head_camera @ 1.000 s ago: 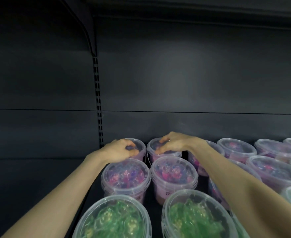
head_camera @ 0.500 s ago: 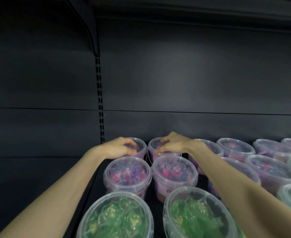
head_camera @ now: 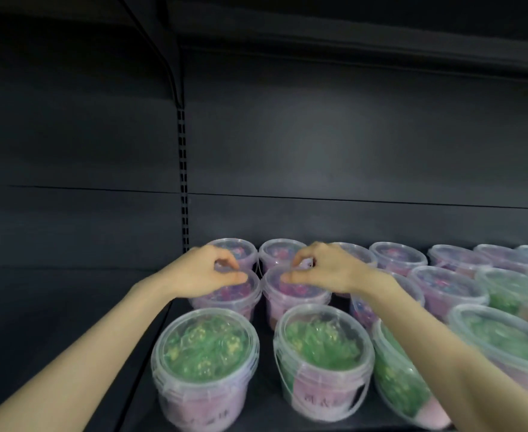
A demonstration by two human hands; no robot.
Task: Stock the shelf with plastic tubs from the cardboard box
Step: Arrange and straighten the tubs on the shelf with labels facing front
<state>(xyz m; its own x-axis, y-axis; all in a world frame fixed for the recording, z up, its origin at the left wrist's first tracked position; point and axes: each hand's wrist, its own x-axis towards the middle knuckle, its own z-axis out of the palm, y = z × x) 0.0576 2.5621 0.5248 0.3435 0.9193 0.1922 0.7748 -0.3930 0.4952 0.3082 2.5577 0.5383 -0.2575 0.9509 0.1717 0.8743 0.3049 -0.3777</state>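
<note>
Reaching over the dark shelf (head_camera: 150,363), the left hand (head_camera: 205,274) and right hand (head_camera: 325,271) hover above two middle-row tubs (head_camera: 290,302) of purple pieces, fingers curled loosely, thumbs apart from them, gripping nothing. Green-filled tubs (head_camera: 206,363) stand in front, more purple ones (head_camera: 398,258) behind and rightward.

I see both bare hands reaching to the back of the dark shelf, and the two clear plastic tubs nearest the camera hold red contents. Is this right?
Not fully. The head view shows the two nearest clear plastic tubs hold green contents, not red; the pink and purple ones stand further back. The rest holds: the left hand and right hand reach toward the back of the dark shelf.
</note>
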